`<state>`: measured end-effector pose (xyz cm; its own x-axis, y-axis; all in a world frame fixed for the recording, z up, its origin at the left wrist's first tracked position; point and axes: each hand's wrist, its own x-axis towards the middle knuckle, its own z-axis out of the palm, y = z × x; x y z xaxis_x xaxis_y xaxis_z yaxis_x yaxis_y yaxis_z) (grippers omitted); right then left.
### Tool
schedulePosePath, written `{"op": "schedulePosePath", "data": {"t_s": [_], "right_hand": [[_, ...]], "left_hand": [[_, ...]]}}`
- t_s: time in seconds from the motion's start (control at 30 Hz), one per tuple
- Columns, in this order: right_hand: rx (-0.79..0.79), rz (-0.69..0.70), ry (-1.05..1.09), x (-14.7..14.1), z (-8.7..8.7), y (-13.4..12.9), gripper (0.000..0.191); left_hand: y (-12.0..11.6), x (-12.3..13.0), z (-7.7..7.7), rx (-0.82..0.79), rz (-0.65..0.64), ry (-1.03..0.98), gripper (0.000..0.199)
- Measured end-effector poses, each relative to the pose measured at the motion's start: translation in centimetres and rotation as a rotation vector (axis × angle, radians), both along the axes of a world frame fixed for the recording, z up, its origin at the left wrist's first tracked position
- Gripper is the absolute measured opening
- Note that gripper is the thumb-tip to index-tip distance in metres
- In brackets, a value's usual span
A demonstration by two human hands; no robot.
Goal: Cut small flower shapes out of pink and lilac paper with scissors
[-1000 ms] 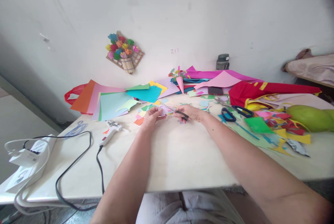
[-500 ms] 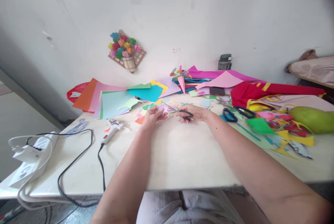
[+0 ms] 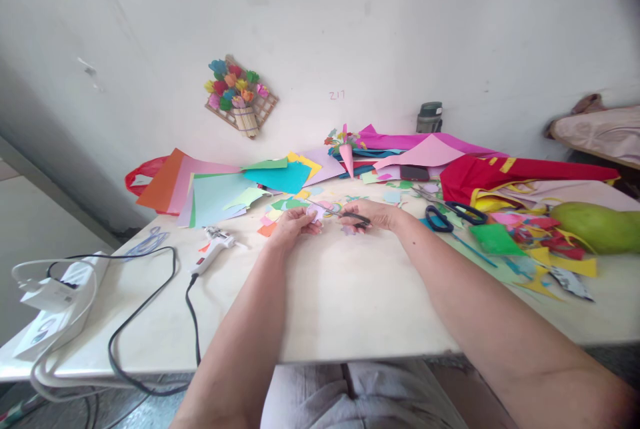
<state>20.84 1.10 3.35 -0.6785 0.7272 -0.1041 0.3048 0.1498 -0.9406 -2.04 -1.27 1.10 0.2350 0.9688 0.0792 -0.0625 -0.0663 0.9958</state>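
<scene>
Barely shifted since the earlier frame, the left hand [image 3: 294, 228] has its fingers clamped on a small lilac paper piece [image 3: 313, 214], centre frame above the pale surface [image 3: 350, 302]. Nearer the paper than the right hand [image 3: 376, 213], it faces dark-handled metal scissors [image 3: 356, 217], gripped in the right fingers, blades slanting toward upper left.

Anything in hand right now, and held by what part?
Right hand: small scissors, by the black handles. Left hand: small lilac paper piece, pinched at its left side; exact grip spot too small to tell.
</scene>
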Motion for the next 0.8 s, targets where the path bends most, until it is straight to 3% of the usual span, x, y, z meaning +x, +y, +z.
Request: {"op": "schedulePosePath", "data": {"t_s": [0.23, 0.8], "right_hand": [[0.02, 0.027, -0.02, 0.19, -0.7, 0.74, 0.025], [0.004, 0.01, -0.04, -0.05, -0.29, 0.14, 0.034]], "left_hand": [[0.02, -0.24, -0.05, -0.022, -0.026, -0.001, 0.043], [0.08, -0.34, -0.17, -0.052, -0.053, -0.029, 0.042]]}}
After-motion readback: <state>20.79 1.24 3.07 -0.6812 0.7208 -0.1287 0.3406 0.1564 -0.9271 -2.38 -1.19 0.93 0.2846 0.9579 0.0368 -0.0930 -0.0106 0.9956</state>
